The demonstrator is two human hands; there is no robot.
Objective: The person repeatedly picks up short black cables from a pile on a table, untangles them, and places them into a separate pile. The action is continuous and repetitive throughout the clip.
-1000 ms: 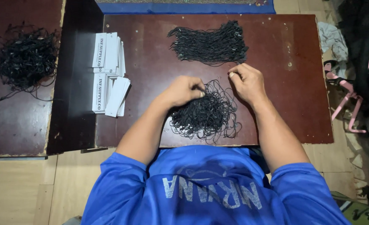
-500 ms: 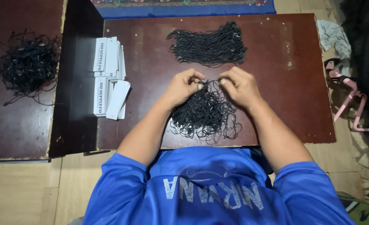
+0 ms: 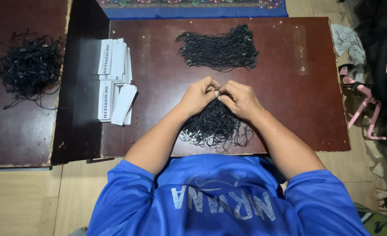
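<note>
My left hand (image 3: 200, 96) and my right hand (image 3: 241, 99) meet fingertip to fingertip over a loose pile of black string loops (image 3: 215, 126) on the dark brown table (image 3: 158, 74). Both pinch one thin black string between them at the pile's far edge. A neater bundle of black strings (image 3: 222, 50) lies farther back on the table. Two stacks of white paper tags (image 3: 114, 83) lie to the left of my hands.
A second dark table (image 3: 9, 131) stands at the left with a tangled heap of black strings (image 3: 29, 67) on it. A dark gap separates the tables. Cloth and pink plastic hangers (image 3: 364, 105) lie on the floor at right. A blue-edged rug (image 3: 193, 8) runs along the top.
My hands were apart over the pile a second ago. They have come together and now pinch one string between their fingertips.
</note>
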